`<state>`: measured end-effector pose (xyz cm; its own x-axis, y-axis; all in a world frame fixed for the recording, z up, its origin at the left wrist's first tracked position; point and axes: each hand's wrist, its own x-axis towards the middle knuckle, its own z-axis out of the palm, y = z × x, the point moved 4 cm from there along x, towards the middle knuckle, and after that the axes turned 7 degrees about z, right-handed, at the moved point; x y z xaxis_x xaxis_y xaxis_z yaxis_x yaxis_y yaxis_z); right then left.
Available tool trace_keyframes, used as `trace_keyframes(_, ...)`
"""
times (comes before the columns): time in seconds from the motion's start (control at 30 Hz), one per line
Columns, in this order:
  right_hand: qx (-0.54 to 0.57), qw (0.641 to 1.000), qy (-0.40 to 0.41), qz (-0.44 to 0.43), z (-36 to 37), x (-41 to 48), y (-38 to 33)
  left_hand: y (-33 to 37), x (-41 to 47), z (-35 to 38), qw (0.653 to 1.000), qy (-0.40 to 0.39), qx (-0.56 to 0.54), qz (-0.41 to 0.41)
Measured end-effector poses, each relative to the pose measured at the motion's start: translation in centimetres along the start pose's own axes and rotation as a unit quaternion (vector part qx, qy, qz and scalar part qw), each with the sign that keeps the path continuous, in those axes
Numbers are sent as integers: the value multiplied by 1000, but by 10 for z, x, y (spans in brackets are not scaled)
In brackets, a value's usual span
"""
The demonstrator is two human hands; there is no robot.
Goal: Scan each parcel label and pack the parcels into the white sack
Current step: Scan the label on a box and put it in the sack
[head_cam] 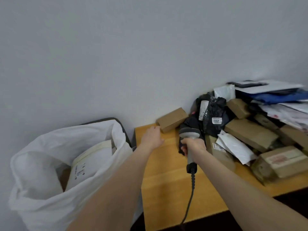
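My right hand (pixel 194 146) grips a grey handheld barcode scanner (pixel 190 134), whose head points at the parcel pile. My left hand (pixel 152 136) reaches over the wooden table (pixel 166 180), its fingertips at the left end of a small brown cardboard box (pixel 172 120) by the wall; no grip on it shows. Black plastic mailers (pixel 215 117) with white labels lie just behind the scanner. The white sack (pixel 50 164) stands open on the floor to the left, with a white labelled parcel (pixel 93 162) inside it.
Right of the scanner is a heap of brown boxes (pixel 250 132), white mailers (pixel 233 145) and a blue bag (pixel 273 95) stacked against the wall. The scanner's coiled cable (pixel 190 194) trails toward me across the table. A dark chair back (pixel 123 129) stands behind the sack.
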<state>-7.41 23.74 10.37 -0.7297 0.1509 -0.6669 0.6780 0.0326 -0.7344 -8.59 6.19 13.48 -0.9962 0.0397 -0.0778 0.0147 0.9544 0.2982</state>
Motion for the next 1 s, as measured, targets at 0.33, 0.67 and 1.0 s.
trace_keyframes(0.33, -17, 994, 102, -24, -42, 140, -70, 14, 147, 74, 997, -47, -49, -41)
trace_keyframes(0.67, -12, 998, 59, -5, 15, 292, -127, -76, 262, 131, 933, -13, -243, -267)
trace_keyframes(1.0, 53, 995, -70, 55, 42, 333, -122, -99, 273, 163, 767, 31, -483, -421)
